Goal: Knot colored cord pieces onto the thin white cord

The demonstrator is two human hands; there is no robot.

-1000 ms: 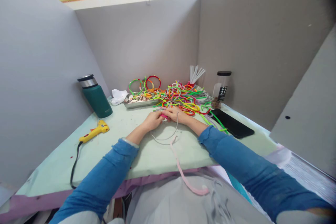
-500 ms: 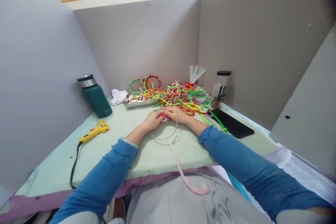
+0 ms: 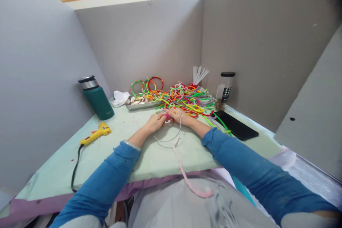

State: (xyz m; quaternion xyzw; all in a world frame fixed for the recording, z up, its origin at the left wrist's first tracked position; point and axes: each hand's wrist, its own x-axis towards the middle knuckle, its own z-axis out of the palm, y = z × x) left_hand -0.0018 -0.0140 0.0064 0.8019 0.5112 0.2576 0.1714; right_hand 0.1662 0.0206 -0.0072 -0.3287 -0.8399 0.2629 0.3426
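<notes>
Nearer the person than the metal tray (image 3: 144, 106) and around its right end, the left hand (image 3: 156, 123) and right hand (image 3: 177, 115) meet, fingertips narrowed in a pinch on a small bright pink piece (image 3: 167, 117). A thin pale loop (image 3: 180, 130) curves from them toward the person. This fingertip work is best done, I judge, with one hand steadying the loop and the other pressing the piece snugly, without kinking the wire. The tray holds pale and brown shell-like bits (image 3: 135, 100). Right of it, behind the tangled coloured stems (image 3: 184, 94), white sticks (image 3: 197, 77) stand in something unclear; farther right, a lidded clear jar (image 3: 226, 92) has brown lumps (image 3: 220, 105) low inside. Left of the tray, the green bottle (image 3: 98, 100) hides its contents.
</notes>
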